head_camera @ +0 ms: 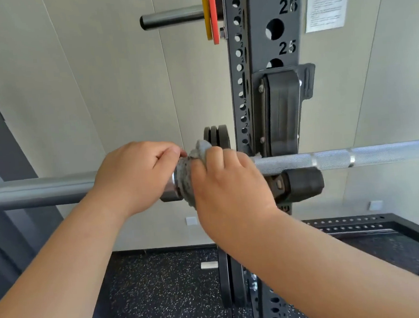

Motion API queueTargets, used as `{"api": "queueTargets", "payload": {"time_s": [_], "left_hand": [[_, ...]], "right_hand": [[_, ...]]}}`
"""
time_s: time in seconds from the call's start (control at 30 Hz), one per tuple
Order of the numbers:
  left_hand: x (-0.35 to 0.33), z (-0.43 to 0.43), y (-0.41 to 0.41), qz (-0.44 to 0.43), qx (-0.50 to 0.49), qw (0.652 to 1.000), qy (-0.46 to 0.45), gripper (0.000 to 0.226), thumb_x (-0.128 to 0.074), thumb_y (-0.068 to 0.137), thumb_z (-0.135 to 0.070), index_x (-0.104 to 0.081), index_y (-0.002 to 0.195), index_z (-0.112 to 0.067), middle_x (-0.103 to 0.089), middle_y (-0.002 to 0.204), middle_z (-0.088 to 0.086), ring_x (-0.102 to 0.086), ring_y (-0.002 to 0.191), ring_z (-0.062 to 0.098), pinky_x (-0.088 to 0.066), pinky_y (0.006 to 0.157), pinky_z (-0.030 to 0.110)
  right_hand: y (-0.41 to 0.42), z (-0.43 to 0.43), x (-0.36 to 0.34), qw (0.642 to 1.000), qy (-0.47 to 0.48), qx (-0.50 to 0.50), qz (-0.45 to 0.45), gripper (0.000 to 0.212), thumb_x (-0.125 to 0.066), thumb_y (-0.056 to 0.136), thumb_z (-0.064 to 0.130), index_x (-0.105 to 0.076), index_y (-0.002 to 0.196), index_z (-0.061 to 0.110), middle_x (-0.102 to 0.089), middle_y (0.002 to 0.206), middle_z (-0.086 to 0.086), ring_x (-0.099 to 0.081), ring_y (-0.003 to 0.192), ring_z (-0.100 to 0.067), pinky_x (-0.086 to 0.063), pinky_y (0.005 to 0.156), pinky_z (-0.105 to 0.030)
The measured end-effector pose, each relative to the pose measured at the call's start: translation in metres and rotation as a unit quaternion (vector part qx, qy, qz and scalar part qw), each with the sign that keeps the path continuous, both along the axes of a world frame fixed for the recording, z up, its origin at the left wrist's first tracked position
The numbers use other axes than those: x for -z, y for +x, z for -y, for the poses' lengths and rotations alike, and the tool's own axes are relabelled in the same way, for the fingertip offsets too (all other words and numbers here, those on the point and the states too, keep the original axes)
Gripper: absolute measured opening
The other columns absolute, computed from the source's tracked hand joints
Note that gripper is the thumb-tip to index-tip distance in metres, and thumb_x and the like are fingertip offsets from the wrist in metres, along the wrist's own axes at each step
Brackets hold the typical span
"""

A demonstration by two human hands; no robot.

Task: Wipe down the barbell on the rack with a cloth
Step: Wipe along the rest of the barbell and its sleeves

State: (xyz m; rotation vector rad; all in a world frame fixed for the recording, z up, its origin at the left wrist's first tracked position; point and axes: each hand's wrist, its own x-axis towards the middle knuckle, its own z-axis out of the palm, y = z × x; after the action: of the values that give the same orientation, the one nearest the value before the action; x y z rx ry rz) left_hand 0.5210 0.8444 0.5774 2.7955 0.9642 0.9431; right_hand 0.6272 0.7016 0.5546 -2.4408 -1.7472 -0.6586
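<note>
Wiping under way, mid-frame: cloth wrapped round barbell at collar, just left of rack upright.
Right hand curled round cloth, squeezing it to bar.
Left hand curled over sleeve, touching cloth edge.
Cleaned stretches: cannot tell; likely sleeve and shaft remain.
Cloth grey, nubby, bunched. Sleeve smooth, dull grey. Shaft silver, knurled. Hook black, padded.

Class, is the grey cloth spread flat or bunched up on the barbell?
Bunched: the grey cloth wraps the barbell, gripped by the right hand.
</note>
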Motion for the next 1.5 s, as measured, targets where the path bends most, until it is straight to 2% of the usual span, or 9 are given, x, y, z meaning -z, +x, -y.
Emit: {"api": "queueTargets", "payload": {"time_s": [0.2,0.37,0.53,0.7,0.8,0.93,1.17,1.27,1.5], "left_hand": [[0.002,-0.002,-0.002,0.006,0.003,1.0,0.019,0.048,-0.025,0.093,-0.052,-0.073,0.102,-0.048,-0.073,0.09,-0.021,-0.064,0.09,0.018,-0.049,0.076,0.034],[0.002,0.001,-0.002,0.003,-0.004,1.0,0.021,0.048,-0.025,0.093,-0.05,-0.073,0.097,-0.046,-0.056,0.071,-0.042,-0.053,0.069,-0.002,-0.035,0.06,0.027],[0.0,0.005,-0.003,0.007,-0.002,1.0,0.018,0.048,-0.025,0.093,-0.049,-0.073,0.099,-0.046,-0.053,0.072,-0.046,-0.052,0.071,-0.006,-0.036,0.062,0.028],[0.002,0.004,-0.003,0.002,0.009,1.0,0.029,0.047,-0.024,0.093,-0.054,-0.069,0.098,-0.048,-0.056,0.072,-0.044,-0.053,0.07,0.0,-0.034,0.061,0.028],[0.004,0.004,-0.004,-0.007,0.01,0.999,0.045,0.039,-0.028,0.088,-0.065,-0.063,0.098,-0.051,-0.063,0.069,-0.026,-0.058,0.073,0.01,-0.036,0.062,0.028],[0.003,0.003,-0.008,-0.035,0.032,0.997,0.054,0.046,-0.03,0.078,-0.079,-0.058,0.107,-0.056,-0.063,0.093,-0.029,-0.058,0.082,0.006,-0.039,0.067,0.029],[-0.002,0.005,-0.011,-0.078,0.057,0.993,0.064,0.032,-0.058,0.074,-0.071,-0.053,0.098,-0.05,-0.061,0.086,-0.022,-0.053,0.074,-0.002,-0.036,0.06,0.021],[-0.003,0.003,-0.009,-0.075,0.064,0.993,0.061,0.029,-0.059,0.074,-0.065,-0.055,0.094,-0.045,-0.062,0.081,-0.019,-0.054,0.072,0.0,-0.038,0.059,0.021],[0.002,-0.001,-0.011,-0.06,0.073,0.991,0.092,0.029,-0.057,0.077,-0.064,-0.053,0.092,-0.04,-0.057,0.077,-0.015,-0.051,0.066,0.002,-0.04,0.057,0.025]], "right_hand": [[0.012,0.043,-0.023,0.999,0.014,-0.013,0.029,0.063,-0.009,0.077,0.006,-0.045,0.127,0.019,-0.052,0.115,-0.008,-0.043,0.089,-0.027,-0.031,0.086,-0.041],[0.009,0.064,-0.035,0.999,0.006,0.045,0.012,0.061,0.005,0.059,0.001,-0.038,0.098,0.021,-0.033,0.078,0.0,-0.027,0.06,-0.017,-0.026,0.076,-0.035],[0.002,0.035,-0.018,0.998,0.022,0.038,0.052,0.084,0.009,0.068,-0.001,-0.054,0.124,0.007,-0.06,0.113,-0.016,-0.06,0.103,-0.033,-0.045,0.089,-0.044],[0.047,0.06,-0.035,0.998,0.051,0.03,-0.016,0.01,-0.05,0.1,0.02,-0.058,0.1,0.026,-0.046,0.076,0.006,-0.057,0.075,-0.02,-0.05,0.064,-0.032],[0.066,0.07,-0.049,0.994,0.049,0.021,-0.097,0.029,-0.049,0.1,0.027,-0.052,0.071,0.023,-0.053,0.065,0.007,-0.053,0.067,-0.012,-0.038,0.053,-0.03],[0.08,0.079,-0.063,0.98,0.095,0.054,-0.167,0.027,-0.053,0.097,0.023,-0.059,0.071,0.02,-0.06,0.064,0.005,-0.055,0.062,-0.013,-0.041,0.052,-0.03],[0.019,0.04,-0.042,0.996,0.022,0.092,-0.005,0.041,-0.042,0.104,0.06,-0.048,0.082,0.026,-0.032,0.083,0.009,-0.045,0.086,-0.013,-0.044,0.083,-0.033],[0.005,0.011,-0.013,0.995,0.089,0.041,0.027,0.017,-0.081,0.083,0.027,-0.068,0.089,0.017,-0.045,0.084,-0.002,-0.045,0.075,-0.02,-0.041,0.064,-0.034],[0.042,0.032,-0.01,0.993,0.087,0.075,0.036,0.024,-0.083,0.075,0.017,-0.064,0.085,0.026,-0.048,0.07,0.009,-0.052,0.061,-0.02,-0.054,0.061,-0.037]]}}
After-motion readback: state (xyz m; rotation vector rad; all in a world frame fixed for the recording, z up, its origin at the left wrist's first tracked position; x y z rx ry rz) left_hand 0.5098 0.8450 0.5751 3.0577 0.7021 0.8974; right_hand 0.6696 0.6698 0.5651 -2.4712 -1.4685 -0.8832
